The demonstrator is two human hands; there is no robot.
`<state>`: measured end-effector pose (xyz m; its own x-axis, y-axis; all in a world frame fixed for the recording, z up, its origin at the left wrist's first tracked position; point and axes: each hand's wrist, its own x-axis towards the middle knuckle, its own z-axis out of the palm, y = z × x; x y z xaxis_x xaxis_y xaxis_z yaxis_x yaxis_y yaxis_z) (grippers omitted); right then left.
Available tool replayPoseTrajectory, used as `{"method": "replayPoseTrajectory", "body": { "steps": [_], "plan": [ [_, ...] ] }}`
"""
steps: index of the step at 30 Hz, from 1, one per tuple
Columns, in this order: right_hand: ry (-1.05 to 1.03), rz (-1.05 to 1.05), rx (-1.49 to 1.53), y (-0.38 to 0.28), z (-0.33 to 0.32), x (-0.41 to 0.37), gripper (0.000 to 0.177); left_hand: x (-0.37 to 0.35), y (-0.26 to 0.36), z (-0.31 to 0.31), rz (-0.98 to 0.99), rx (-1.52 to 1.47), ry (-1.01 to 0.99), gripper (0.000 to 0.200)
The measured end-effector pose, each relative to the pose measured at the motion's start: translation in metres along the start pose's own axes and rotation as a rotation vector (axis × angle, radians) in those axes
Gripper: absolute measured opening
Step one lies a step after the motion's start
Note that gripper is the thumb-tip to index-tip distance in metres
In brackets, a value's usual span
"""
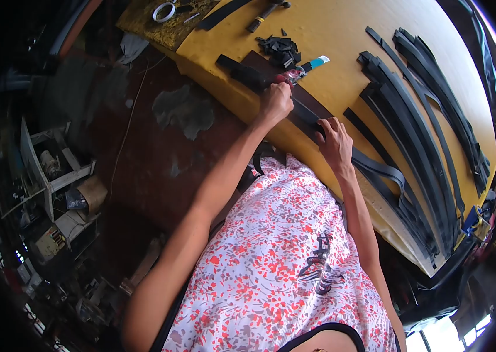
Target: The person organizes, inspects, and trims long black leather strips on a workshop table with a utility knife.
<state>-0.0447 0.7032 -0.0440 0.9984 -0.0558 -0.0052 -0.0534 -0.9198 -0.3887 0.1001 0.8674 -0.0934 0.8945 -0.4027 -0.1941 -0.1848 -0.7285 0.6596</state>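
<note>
My left hand point(276, 104) is closed in a fist over a black strip point(305, 114) along the near edge of the table. Right beyond its knuckles is a red object point(289, 76); what the fist holds is hidden. Beside that red object lies a teal-handled thing with a white end point(318, 63). My right hand point(336, 144) has its fingers curled down on the same strip, farther right, with thumb and fingertips at its edge. A small pile of black offcuts point(281, 51) sits just past my left hand.
Bundles of long black strips point(403, 120) cover the right side of the yellow table point(333, 32). A hammer point(265, 16) and a white tape roll point(164, 12) lie toward the back left. A wooden frame point(54, 161) stands on the floor at left.
</note>
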Motion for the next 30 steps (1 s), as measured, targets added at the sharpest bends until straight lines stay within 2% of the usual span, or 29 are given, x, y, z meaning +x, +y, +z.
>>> {"method": "replayPoseTrajectory", "body": {
  "steps": [3,5,9,11,12,14,19,24,27,30],
  "plan": [
    [-0.002,0.011,-0.014,0.002,0.003,0.0,0.03,-0.003,0.002,-0.002,-0.017,-0.005,0.033,0.017],
    [0.02,0.006,0.016,0.004,0.003,-0.001,0.03,-0.001,0.006,-0.006,-0.105,-0.015,-0.029,0.017],
    [0.052,0.009,0.024,0.002,0.002,-0.001,0.029,0.002,0.003,-0.013,-0.064,-0.037,-0.053,0.018],
    [0.09,-0.005,0.046,0.001,-0.001,0.0,0.029,0.009,0.002,-0.022,-0.072,-0.157,-0.226,0.023],
    [0.086,-0.01,0.048,-0.001,-0.003,0.001,0.029,0.014,0.002,-0.028,-0.078,-0.158,-0.224,0.023],
    [0.025,0.109,0.18,-0.007,-0.009,0.006,0.03,0.026,0.003,-0.041,0.009,-0.262,-0.282,0.024],
    [0.099,-0.025,0.155,-0.011,-0.017,0.028,0.036,0.047,0.011,-0.083,-0.024,-0.351,-0.346,0.021],
    [0.005,-0.007,0.125,-0.014,-0.003,0.037,0.036,0.045,-0.013,-0.07,-0.085,-0.236,-0.323,0.019],
    [0.005,-0.044,0.096,-0.01,0.01,0.034,0.036,0.04,-0.021,-0.056,-0.187,-0.09,-0.228,0.017],
    [0.024,-0.084,0.066,-0.007,0.013,0.033,0.036,0.039,-0.025,-0.048,-0.117,-0.056,-0.16,0.017]
  ]
}}
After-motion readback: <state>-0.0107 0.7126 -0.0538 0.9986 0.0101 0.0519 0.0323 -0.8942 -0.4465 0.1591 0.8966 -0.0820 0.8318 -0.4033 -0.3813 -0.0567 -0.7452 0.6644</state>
